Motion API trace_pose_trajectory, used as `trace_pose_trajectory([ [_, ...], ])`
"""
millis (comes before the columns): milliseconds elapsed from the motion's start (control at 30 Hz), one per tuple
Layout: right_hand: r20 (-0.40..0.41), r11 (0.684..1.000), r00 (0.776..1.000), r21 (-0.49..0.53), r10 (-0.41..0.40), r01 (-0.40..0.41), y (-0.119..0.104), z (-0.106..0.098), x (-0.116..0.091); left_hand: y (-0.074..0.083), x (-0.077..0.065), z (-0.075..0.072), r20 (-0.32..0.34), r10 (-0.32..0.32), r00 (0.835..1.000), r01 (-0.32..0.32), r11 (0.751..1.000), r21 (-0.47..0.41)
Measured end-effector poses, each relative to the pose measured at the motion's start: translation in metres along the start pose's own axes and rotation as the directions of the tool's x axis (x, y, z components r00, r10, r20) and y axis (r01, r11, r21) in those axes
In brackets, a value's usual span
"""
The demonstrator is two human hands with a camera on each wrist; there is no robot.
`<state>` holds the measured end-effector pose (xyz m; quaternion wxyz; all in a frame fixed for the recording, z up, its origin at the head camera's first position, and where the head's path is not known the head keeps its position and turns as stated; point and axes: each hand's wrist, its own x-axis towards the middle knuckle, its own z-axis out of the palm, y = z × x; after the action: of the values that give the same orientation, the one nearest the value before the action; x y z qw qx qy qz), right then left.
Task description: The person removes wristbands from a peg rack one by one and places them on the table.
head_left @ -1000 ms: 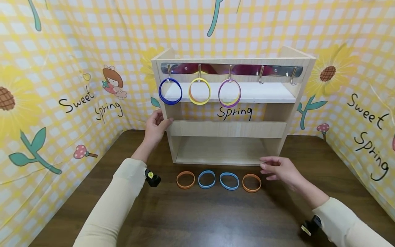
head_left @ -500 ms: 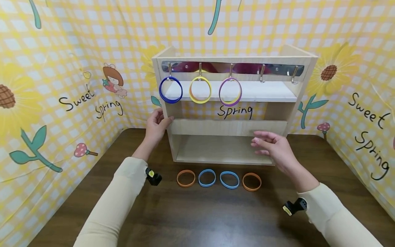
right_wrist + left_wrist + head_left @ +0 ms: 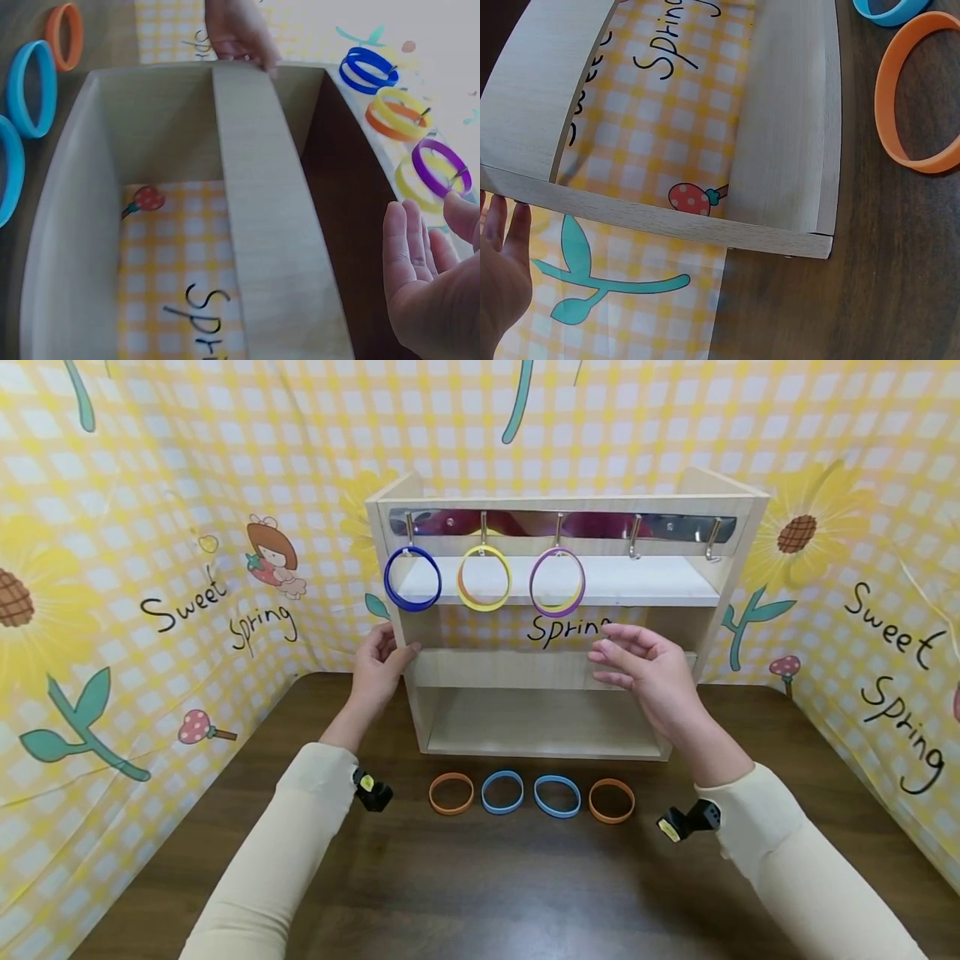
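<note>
Height is what my right hand has gained: a second ago it was low by the right-hand orange band on the dark table, and half a second ago in front of the lower right of the wooden rack. Now it hovers before the crossboard, nearer the middle. Its fingers reach out loosely, the thumb a gap away, and I hold nothing in it. My left hand is unchanged: I pinch the rack's left side panel, thumb over the front edge, fingers against the outer face. The bands stay where they were.

My right hand covers the crossboard's right part and the end of the printed word "Spring". Part of my left fingers is lost behind the panel in the head view. The right wrist view is hazy and crops my right hand, yet it shows paired hanging bands: dark blue, yellow with orange, purple with yellow. The left wrist view cuts off the nearest table bands.

The rack stands upright at the table's back, open front towards me, long axis running left to right. Parallel before it lies the row of orange, two light blue and orange bands.
</note>
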<state>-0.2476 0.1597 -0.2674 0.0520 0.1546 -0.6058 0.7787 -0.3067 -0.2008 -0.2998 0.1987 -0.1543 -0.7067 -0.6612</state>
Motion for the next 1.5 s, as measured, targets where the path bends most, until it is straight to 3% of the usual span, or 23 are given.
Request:
trace_pose_trajectory([
  [267,-0.018,1.000,1.000,0.021,-0.011,0.012,-0.010,0.019,0.011,0.001,0.000,0.001,-0.001,-0.002,1.000,0.002,1.000,0.010],
  [733,-0.010,0.990,1.000,0.139,0.004,-0.003,-0.011,0.034,0.026,0.002,0.000,0.001,0.002,0.004,1.000,-0.004,1.000,0.000],
  [1500,-0.086,0.983,0.996,0.184,0.027,-0.011,-0.019,0.041,0.027,0.002,-0.001,0.000,0.004,-0.002,1.000,0.002,1.000,0.014],
])
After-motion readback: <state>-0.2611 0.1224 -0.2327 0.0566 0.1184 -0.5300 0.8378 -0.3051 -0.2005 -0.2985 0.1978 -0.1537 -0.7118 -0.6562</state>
